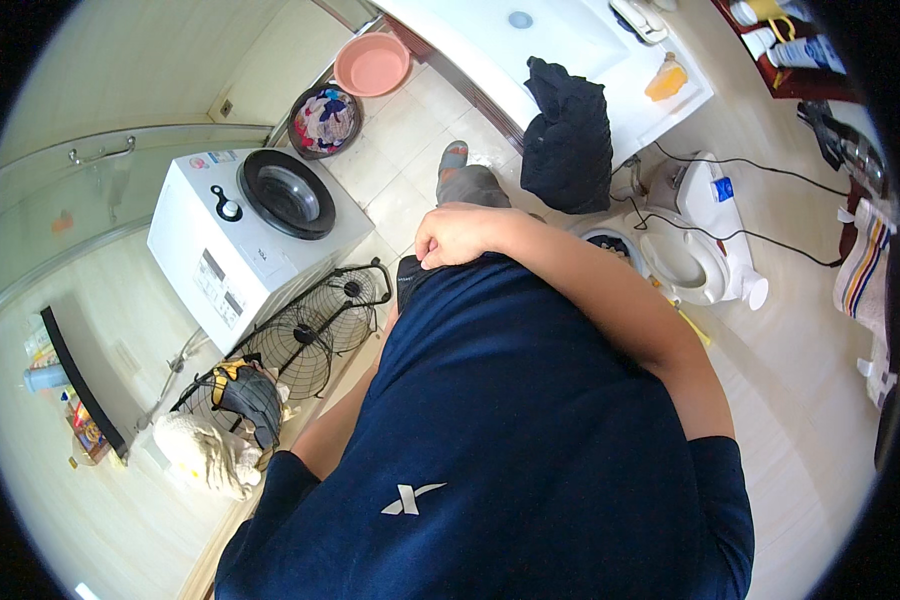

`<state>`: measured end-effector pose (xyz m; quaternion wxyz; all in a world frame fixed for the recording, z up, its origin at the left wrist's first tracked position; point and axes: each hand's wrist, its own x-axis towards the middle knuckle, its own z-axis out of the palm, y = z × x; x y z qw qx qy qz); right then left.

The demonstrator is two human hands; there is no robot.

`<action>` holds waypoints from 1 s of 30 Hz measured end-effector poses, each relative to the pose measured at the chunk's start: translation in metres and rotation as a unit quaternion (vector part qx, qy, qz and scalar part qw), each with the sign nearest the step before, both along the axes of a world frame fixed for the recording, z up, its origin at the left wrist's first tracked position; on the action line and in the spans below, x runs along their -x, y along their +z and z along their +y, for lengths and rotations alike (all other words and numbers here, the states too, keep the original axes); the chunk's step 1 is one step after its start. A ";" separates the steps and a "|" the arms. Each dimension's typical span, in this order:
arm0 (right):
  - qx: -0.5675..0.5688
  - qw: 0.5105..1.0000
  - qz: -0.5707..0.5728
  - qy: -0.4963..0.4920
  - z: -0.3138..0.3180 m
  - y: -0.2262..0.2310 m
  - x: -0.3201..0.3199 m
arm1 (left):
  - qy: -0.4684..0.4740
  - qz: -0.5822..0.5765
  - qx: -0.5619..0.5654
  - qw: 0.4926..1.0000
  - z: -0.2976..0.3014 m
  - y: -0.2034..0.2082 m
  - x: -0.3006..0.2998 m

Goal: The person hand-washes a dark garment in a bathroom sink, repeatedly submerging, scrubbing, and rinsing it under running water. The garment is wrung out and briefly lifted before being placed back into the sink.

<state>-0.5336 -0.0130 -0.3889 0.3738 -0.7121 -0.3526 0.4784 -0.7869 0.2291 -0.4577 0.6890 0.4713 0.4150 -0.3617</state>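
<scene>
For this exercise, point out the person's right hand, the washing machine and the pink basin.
right hand (457, 235), head view, on the knuckles.
washing machine (205, 270), head view, on its white front.
pink basin (372, 63), head view, on its inside.

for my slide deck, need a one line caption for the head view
Right hand rests closed at the hem of a navy t-shirt, above a white washing machine and toilet.

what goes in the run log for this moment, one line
right hand: fist at navy shirt hem | left hand: hidden | washing machine: left, door shut
</scene>
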 end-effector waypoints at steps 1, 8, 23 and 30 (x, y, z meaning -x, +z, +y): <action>0.009 1.000 0.001 0.004 0.002 -0.001 0.001 | -0.019 -0.033 -0.045 0.998 -0.005 0.000 -0.003; -0.069 0.992 -0.066 -0.077 -0.019 -0.002 0.007 | -0.021 -0.150 -0.088 0.984 -0.020 0.019 -0.054; 0.071 0.993 -0.019 -0.091 -0.070 0.069 -0.020 | -0.142 -0.174 0.000 0.975 0.000 0.052 -0.173; -0.215 0.967 -0.116 0.067 0.070 0.057 -0.030 | 0.117 -0.022 0.215 0.969 0.051 0.040 -0.154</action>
